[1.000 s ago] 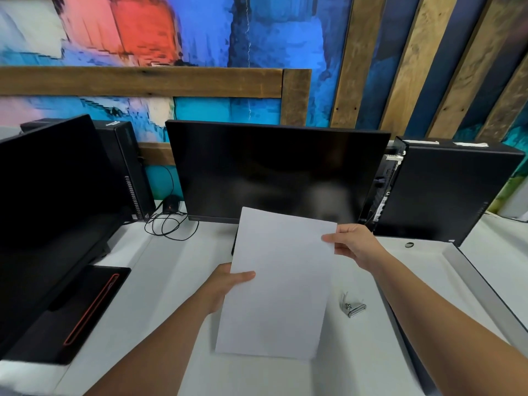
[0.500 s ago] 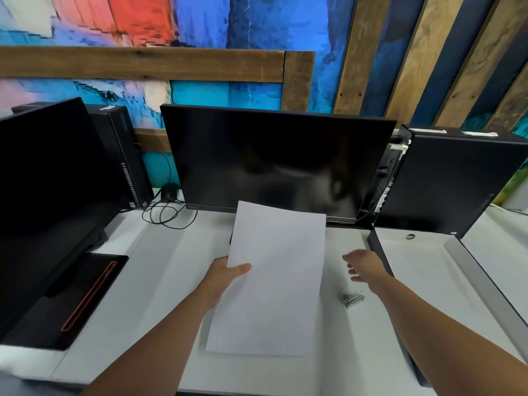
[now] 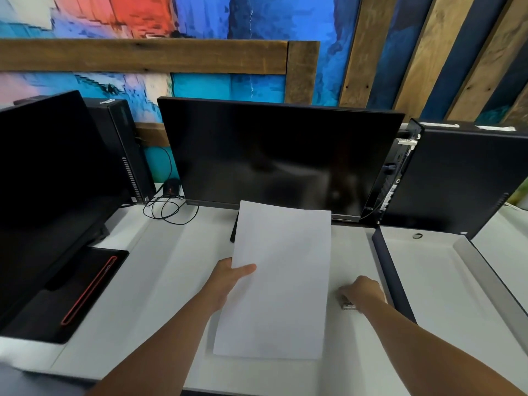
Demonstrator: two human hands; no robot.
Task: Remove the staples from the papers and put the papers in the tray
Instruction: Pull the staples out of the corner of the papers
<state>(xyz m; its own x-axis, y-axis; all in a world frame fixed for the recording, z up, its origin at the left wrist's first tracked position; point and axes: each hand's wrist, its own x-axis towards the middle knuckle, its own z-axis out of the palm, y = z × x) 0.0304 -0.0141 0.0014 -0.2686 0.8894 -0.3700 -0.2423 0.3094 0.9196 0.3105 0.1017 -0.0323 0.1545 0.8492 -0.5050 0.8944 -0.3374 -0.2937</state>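
Observation:
White papers [image 3: 281, 281] are held up over the desk in front of the centre monitor, and no staple shows on the side facing me. My left hand [image 3: 228, 277] grips their left edge, thumb on top. My right hand [image 3: 361, 291] is down on the desk to the right of the papers, fingers closed over the small metal staple remover [image 3: 349, 306], which is mostly hidden under it. The tray [image 3: 393, 275], shallow and light inside with a dark left wall, lies just right of that hand.
A black monitor [image 3: 280, 158] stands behind the papers, with another monitor [image 3: 43, 181] and its base at left. Black computer towers [image 3: 463, 178] stand at the right and back left. Loose cables [image 3: 168, 207] lie near the back. The desk's front edge is close to me.
My right hand let go of the papers' top right corner, dropped to the desk on the right and closed over the staple remover. My left hand still holds the papers.

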